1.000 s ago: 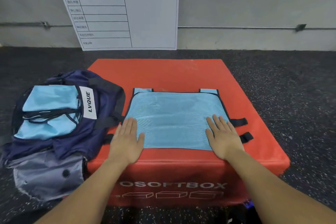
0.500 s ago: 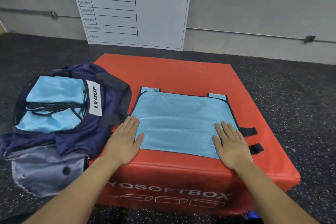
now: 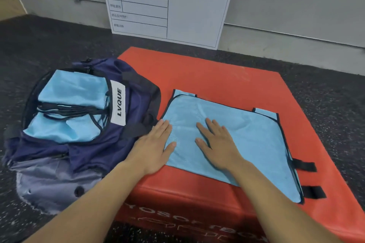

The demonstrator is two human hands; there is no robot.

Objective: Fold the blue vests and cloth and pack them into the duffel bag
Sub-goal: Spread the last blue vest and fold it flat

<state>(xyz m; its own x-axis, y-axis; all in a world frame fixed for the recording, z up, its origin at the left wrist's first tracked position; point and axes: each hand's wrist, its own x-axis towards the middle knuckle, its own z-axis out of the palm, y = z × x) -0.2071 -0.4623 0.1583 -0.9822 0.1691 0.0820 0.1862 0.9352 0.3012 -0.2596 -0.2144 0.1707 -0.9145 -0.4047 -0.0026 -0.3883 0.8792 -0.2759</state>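
We have one light-blue mesh vest [image 3: 233, 144] lying flat on the red foam box [image 3: 207, 77], already folded to a rough rectangle, its dark trim running along the far and right edges and two black straps [image 3: 308, 179] poking out at its right side. Our left hand [image 3: 152, 150] lies palm down, fingers spread flat, at the vest's left edge, partly on the cloth and partly on the box; our right hand [image 3: 219, 144] rests flat and open on the vest's left half, holding nothing. Just beside the vest, to the left, the navy duffel bag [image 3: 94, 144] sits on the dark speckled floor [image 3: 316, 89] against the box, its mouth open and more light-blue fabric [image 3: 67, 108] already inside, though we cannot tell from here whether that is vests, cloth or both. We judge the vest to be very light, thin and limp, and likely a little slippery on the smooth box, so it will slump out of its fold if lifted by one corner. The safer hold is probably both hands under the long folded edges, or a further fold first, with the loose straps tucked in so they do not snag on the bag's rim. A white chart board [image 3: 167, 2] leans on the wall behind.
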